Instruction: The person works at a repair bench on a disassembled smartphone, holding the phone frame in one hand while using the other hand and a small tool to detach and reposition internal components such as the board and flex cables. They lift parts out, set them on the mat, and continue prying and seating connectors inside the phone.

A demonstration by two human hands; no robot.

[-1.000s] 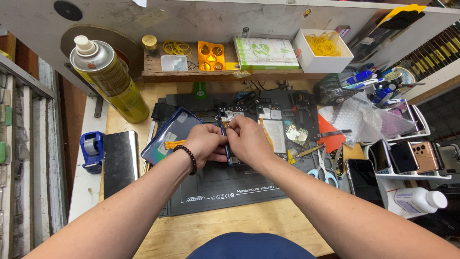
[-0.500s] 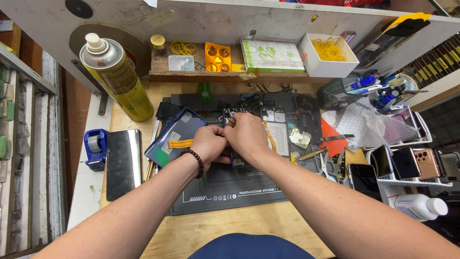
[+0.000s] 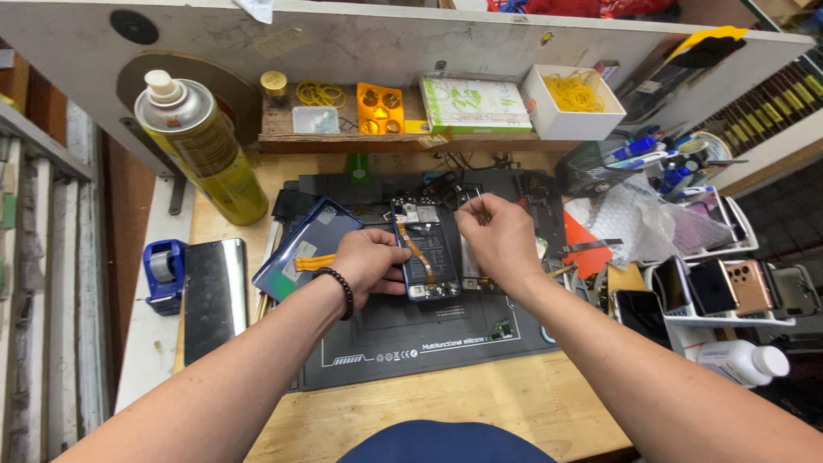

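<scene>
Both bare forearms reach up from the lower frame corners toward centre. The left hand [image 3: 370,261] lies curled, palm down; the right hand [image 3: 501,240] is raised with fingertips pinched.
</scene>
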